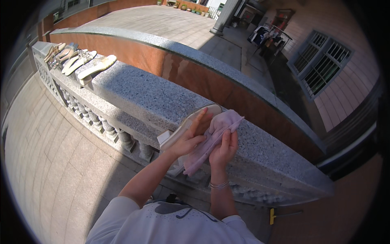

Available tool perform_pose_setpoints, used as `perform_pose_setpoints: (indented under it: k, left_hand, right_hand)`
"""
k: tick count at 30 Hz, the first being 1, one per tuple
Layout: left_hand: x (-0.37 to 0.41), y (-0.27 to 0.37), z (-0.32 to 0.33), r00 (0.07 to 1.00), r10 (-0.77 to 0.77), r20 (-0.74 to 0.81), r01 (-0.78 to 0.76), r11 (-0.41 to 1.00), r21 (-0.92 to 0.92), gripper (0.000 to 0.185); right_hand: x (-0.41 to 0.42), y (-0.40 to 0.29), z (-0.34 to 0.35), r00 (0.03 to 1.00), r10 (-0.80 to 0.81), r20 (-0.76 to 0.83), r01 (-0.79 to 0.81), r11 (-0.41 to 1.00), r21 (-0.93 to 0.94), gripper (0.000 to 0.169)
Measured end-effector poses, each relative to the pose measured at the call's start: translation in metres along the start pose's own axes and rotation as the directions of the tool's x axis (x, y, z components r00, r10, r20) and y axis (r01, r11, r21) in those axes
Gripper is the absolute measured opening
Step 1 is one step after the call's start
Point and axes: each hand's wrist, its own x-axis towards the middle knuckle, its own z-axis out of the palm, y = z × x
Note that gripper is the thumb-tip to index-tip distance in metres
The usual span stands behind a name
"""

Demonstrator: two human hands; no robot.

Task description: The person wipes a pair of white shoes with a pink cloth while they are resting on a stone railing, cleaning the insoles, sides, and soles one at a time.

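A pale slip-on sandal (176,131) with a white block heel (164,137) is tilted on its side over the granite top of a balustrade (146,93). My left hand (189,141) holds the sandal, with its fingers stretched along the shoe towards the toe end. In my right hand (225,149) is a bunched pink cloth (218,128), pinched between thumb and fingers. The cloth lies against the sandal's near side and hangs down past the balustrade edge. It hides part of the shoe, and my left thumb touches it.
Several sandals stand in a row farther left on the balustrade, the nearest a white one (96,67). Behind runs a red-tiled wall with a granite cap (182,50). Stone balusters (105,125) support the rail. A yellow-headed broom or squeegee (272,216) lies at lower right.
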Motion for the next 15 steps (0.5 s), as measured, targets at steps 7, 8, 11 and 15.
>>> perform_pose_setpoints:
  k: [7,8,11,15]
  left_hand:
    - [-0.012,-0.031,-0.013,0.978,0.195,0.075,-0.179,0.597,0.782,0.07]
    - [-0.008,-0.034,-0.013,0.98,0.191,0.057,-0.172,0.666,0.725,0.066]
    - [-0.002,-0.047,-0.022,0.996,0.079,-0.039,-0.065,0.958,0.28,0.057]
    - [0.003,-0.034,-0.008,0.995,-0.019,-0.101,0.042,0.971,0.235,0.059]
  right_hand:
    - [0.005,-0.007,0.041,0.671,-0.158,0.725,0.738,0.236,-0.632,0.032]
    - [0.003,-0.004,0.033,0.649,-0.156,0.745,0.757,0.232,-0.611,0.029]
    - [-0.01,-0.001,0.027,0.6,-0.146,0.787,0.791,0.258,-0.555,0.021]
    - [-0.017,-0.004,0.017,0.591,-0.201,0.782,0.79,0.341,-0.509,0.014]
